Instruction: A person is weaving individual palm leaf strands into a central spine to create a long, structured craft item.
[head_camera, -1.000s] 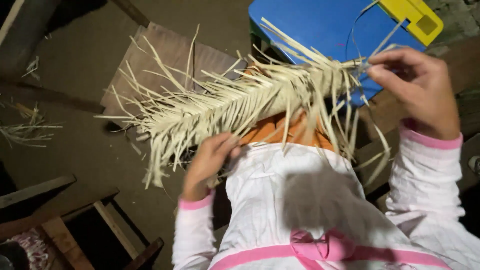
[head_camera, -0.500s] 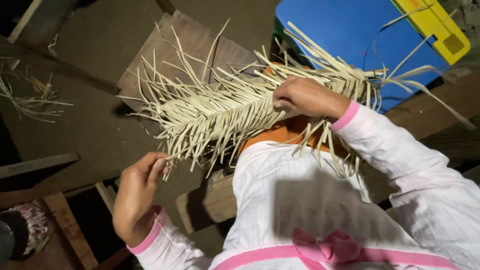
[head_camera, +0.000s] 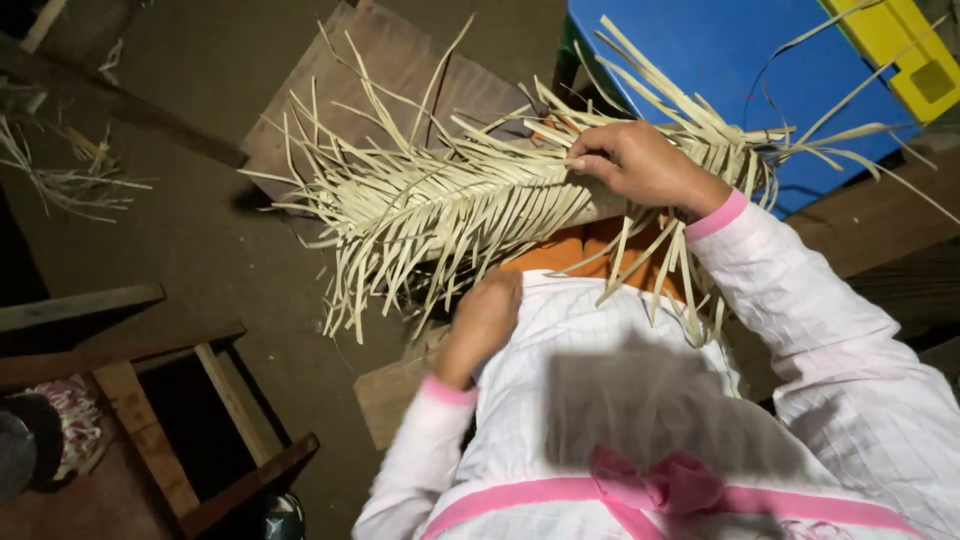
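While a wooden frame (head_camera: 170, 400) stands at the far left on the dirt floor (head_camera: 200, 240), with loose straw (head_camera: 60, 180) scattered above it, the work itself is carried on over the person's lap. A flat board (head_camera: 400, 70) lies on the floor under the free ends of the strips.

The weave (head_camera: 450, 205), a long band of pale, flat palm strips with loose ends fanning out on both sides, is held across the lap above an orange cloth (head_camera: 560, 255). Its left part hangs free over the floor; its right part reaches toward a blue box (head_camera: 690, 50) with a yellow thing (head_camera: 905, 50) on it.

The left hand (head_camera: 485, 320) is curled loosely just beneath the band, near the hanging strip ends; whether anything is pinched in it cannot be told, since the fingers are turned away. The right hand (head_camera: 640, 160) is laid on top of the band, the fingers closed on the strips at mid-length and pressing them down.

The step in hand is judged to be plaiting, with the woven part pinned by the right hand. For the next move, a loose strip would need to be picked out by the left hand and passed across while the pin is kept firm, or the plait may loosen.
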